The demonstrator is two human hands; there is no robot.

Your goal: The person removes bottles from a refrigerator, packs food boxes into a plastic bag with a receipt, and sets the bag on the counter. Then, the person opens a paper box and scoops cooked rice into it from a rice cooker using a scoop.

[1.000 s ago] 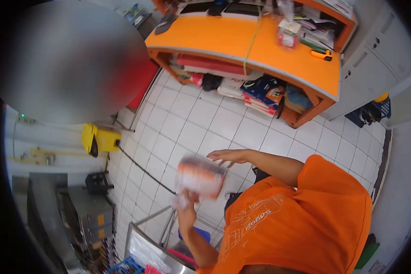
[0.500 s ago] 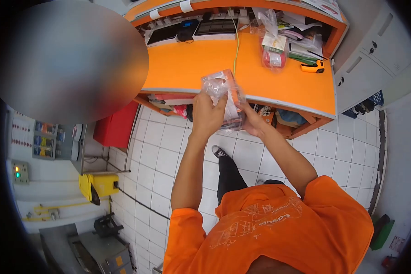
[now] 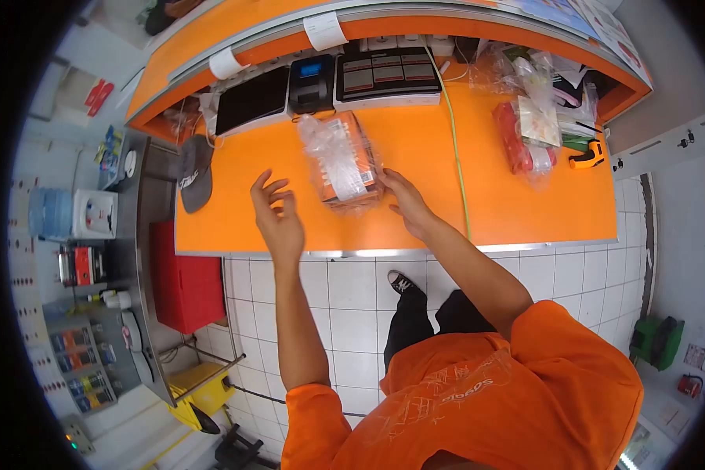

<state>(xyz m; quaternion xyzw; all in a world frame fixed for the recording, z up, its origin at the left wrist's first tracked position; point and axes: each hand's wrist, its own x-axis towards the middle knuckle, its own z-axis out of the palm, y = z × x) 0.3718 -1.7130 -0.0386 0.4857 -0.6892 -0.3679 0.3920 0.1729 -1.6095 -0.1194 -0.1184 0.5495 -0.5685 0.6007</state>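
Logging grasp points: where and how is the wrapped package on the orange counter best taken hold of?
I'd hold the wrapped package by its left and right sides, coming from the person's side of the orange counter: it looks boxy and appears to lie flat. The loose plastic at its far-left corner seems a weaker hold.

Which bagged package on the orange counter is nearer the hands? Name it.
The orange-printed box in clear plastic, beside the right hand; the red bagged bundle lies beyond the cord.

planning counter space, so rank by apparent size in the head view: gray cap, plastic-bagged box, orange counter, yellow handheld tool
Largest to smallest:
1. orange counter
2. plastic-bagged box
3. gray cap
4. yellow handheld tool
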